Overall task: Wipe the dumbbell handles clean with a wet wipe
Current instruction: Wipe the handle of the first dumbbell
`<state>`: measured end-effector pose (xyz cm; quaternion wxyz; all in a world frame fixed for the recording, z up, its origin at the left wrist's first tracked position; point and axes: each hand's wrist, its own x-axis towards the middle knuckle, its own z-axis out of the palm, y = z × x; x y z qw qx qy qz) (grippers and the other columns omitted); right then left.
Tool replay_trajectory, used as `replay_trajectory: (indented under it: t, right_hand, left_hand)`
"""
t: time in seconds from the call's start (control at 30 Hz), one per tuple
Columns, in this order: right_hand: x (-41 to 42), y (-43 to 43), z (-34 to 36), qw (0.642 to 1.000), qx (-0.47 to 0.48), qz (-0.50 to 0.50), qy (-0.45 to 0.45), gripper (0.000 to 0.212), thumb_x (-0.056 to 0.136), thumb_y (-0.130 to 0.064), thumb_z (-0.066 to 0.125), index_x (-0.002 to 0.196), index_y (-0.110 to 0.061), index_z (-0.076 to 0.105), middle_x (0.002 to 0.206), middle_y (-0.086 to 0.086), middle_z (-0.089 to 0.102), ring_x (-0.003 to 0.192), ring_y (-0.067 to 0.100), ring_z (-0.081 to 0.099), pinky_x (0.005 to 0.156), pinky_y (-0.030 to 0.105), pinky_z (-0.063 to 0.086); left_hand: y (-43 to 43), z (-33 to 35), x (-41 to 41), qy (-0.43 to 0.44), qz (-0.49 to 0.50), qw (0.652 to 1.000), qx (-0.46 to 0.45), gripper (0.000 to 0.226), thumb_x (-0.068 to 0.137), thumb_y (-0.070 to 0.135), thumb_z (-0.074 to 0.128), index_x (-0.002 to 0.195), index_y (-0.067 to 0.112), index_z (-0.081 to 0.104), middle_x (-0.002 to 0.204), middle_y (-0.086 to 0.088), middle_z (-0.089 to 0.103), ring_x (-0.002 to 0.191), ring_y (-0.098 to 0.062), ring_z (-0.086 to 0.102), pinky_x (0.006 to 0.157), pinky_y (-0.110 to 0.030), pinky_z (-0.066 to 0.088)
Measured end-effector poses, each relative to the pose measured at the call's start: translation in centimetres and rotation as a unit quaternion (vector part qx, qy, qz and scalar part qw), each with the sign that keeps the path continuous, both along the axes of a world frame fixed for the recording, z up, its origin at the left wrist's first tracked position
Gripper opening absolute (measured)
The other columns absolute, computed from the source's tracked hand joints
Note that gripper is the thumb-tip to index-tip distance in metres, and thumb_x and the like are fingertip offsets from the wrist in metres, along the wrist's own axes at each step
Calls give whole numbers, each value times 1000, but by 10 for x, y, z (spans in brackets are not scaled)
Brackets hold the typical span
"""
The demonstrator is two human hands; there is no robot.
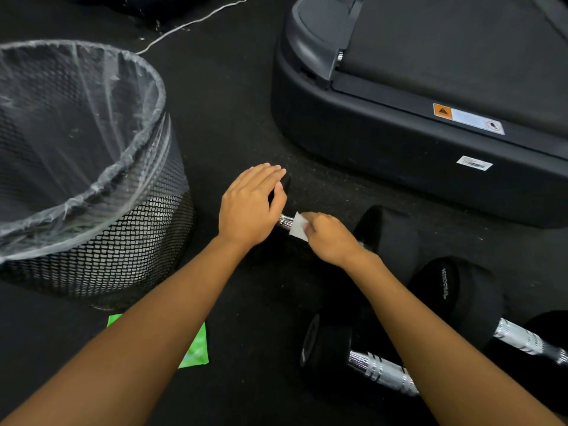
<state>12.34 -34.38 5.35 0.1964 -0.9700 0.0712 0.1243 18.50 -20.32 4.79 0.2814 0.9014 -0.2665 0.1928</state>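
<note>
Dumbbell (390, 232): on the floor (233, 124) between bin (153, 84) and treadmill (399, 142); one head under the left hand, the other showing past the right wrist.
Left hand (250, 207): cupped over the head, fingers together across the top, thumb down the side; steadying, by the look of it.
Right hand (330, 238): pinching the wipe (298, 227) onto the handle (285, 220), fingertips curled over the fold.
Wipe: white, folded, just beside the left thumb; only a short bare stretch of handle in sight.
Risk, rolling: likely if the left hand eases off while the rubbing stroke pushes sideways.
Risk, missed patch: underside of the handle hidden; probably left dirty unless turned or wrapped fully.
Risk, slipping: small pinch on wet metal; could lose the wipe or bunch it on the ridged grip.
Risk, knuckles: tight gap between the heads; easy to knock against either one on a long stroke.
Risk, spent wipe: two more handles (381, 372) (522, 338) at lower right, cannot tell whether wiped; one wipe may smear by then. Packet (196, 352) under the left forearm.
</note>
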Motion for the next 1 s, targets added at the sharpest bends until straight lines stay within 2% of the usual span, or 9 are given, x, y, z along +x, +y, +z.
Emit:
replay_trajectory:
  t: [0.13,0.2,0.27,0.4,0.6,0.7,0.8,0.9,1.0]
  right_hand:
    - [9,14,-2,999,-28,-4,-25,32,100,-21,34,111,-2,57,110,18,61,101,31,57,89,39,44]
    - [13,24,-5,998,-34,-2,-53,27,99,-19,39,106,-2,58,107,18,62,99,31,57,87,37,41]
    - [15,30,-10,997,-31,-4,-77,20,95,-15,47,109,-3,56,109,16,62,100,30,57,87,35,41]
    - [2,19,-11,993,39,-61,-90,29,93,-21,53,120,-12,49,111,11,58,104,24,54,82,33,43]
    - [0,11,-16,987,60,-104,-107,27,91,-31,56,114,-16,55,110,6,62,100,20,57,80,31,45]
    - [8,28,-15,987,16,-72,-145,23,89,-23,60,108,-11,55,104,9,63,97,23,58,78,32,44]
    - [5,34,-18,978,-22,-24,-205,21,83,-11,65,101,-6,55,99,12,63,94,25,56,86,34,44]
    - [-1,32,-22,972,-75,25,-223,29,73,-3,71,98,-3,56,96,13,61,91,27,56,95,37,41]
    - [-1,30,-27,965,-100,28,-243,37,61,0,78,91,-3,58,86,12,61,82,28,58,94,41,45]
  left_hand:
    - [-1,1,0,1,0,1000,5,41,93,26,35,119,11,63,121,-4,64,121,-16,52,105,-26,28]
    - [-1,1,-1,3,0,1000,9,42,93,27,34,119,11,62,122,-4,63,121,-16,52,105,-26,27]
    - [-1,1,-1,6,1,1000,10,43,93,27,33,120,11,62,122,-4,63,121,-16,52,105,-25,26]
    - [0,1,-1,2,-6,1000,-1,41,93,26,35,118,10,63,121,-5,64,120,-16,53,105,-29,33]
    - [-1,1,0,5,-4,1000,5,42,93,27,34,119,11,62,122,-4,63,121,-16,52,106,-28,31]
    - [-1,2,0,8,-3,1000,6,44,93,28,32,120,11,62,122,-4,63,122,-16,52,106,-29,31]
    - [0,2,0,6,-3,1000,5,44,93,28,31,120,11,62,122,-4,63,122,-16,51,106,-28,29]
    - [0,1,-1,7,-3,1000,6,43,93,28,32,120,11,61,123,-4,63,122,-15,51,106,-26,27]
    - [0,1,-1,10,-2,1000,6,44,93,28,32,120,11,62,123,-3,63,123,-15,51,106,-27,29]
